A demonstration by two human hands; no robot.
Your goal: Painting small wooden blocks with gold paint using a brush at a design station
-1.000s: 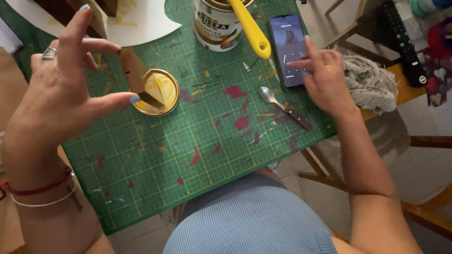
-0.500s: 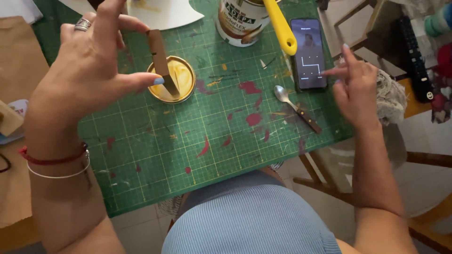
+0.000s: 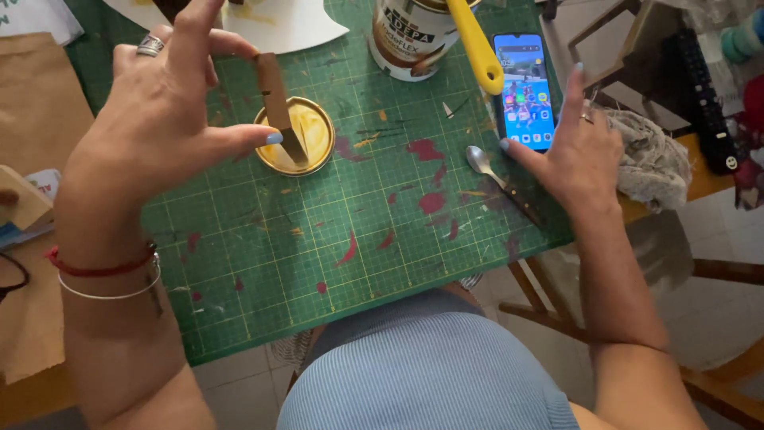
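Note:
My left hand point(image 3: 159, 119) pinches a narrow brown strip point(image 3: 270, 87) between thumb and fingers, the other fingers spread wide. The strip's lower end rests in a round gold lid point(image 3: 317, 127) smeared with yellow glue, on a green cutting mat point(image 3: 358, 239). My right hand point(image 3: 581, 155) hovers with fingers apart at the right edge of a smartphone point(image 3: 524, 87) whose lit screen shows app icons. The thumb tip is at the phone's lower left corner. A metal spoon point(image 3: 481, 159) lies just left of that hand.
A glue can point(image 3: 410, 36) with a yellow-handled tool point(image 3: 477, 44) across it stands at the mat's far edge. White paper point(image 3: 278, 24) lies behind the lid. A grey rag point(image 3: 656, 163) and a black remote point(image 3: 704, 87) are at the right, brown paper point(image 3: 32, 87) and a wooden block point(image 3: 20, 195) at the left.
My right hand has drawn back from the phone's screen to its side, and the screen now shows coloured icons. My left hand keeps the strip in the lid.

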